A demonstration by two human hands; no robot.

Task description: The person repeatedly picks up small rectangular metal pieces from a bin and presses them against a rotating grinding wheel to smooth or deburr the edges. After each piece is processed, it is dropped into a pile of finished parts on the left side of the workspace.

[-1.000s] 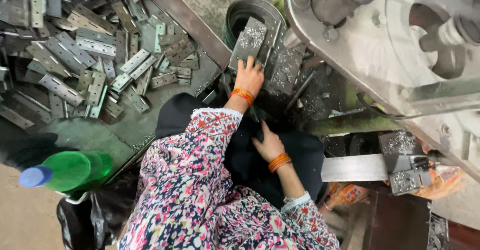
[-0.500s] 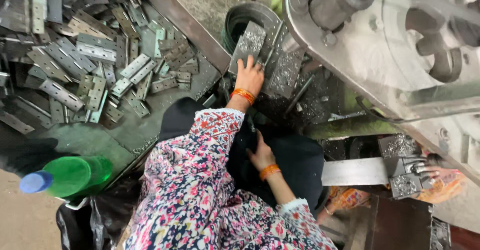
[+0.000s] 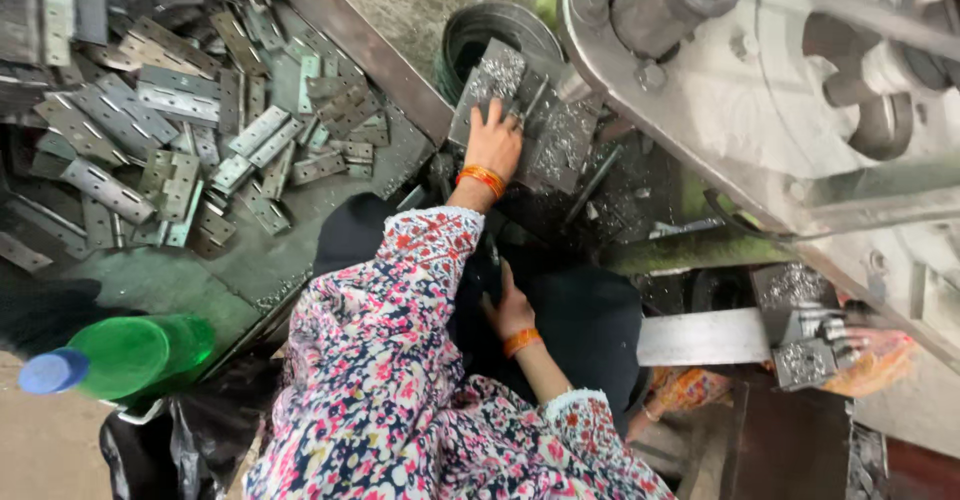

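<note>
Head view: a person's two arms in floral sleeves reach forward.
Left hand (image 3: 494, 142): fingers spread flat on a metal plate (image 3: 500, 85) strewn with shavings, beside the machine (image 3: 760, 90).
Right hand (image 3: 510, 310): lower down on dark cloth; whether it grips anything is unclear.
Table (image 3: 200, 280): piled metal hinges (image 3: 180, 100); green bottle (image 3: 130, 355) near its edge.

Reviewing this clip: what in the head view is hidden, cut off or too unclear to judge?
- Left hand: palm down on a gritty metal plate; whether it grips is hidden by the hand itself.
- Right hand: fingers lost in dark cloth.
- Green bottle: base hidden by the flowered sleeve.
- Machine: cut off by top and right edges.
- Hinge pile: cut off at left edge.
</note>
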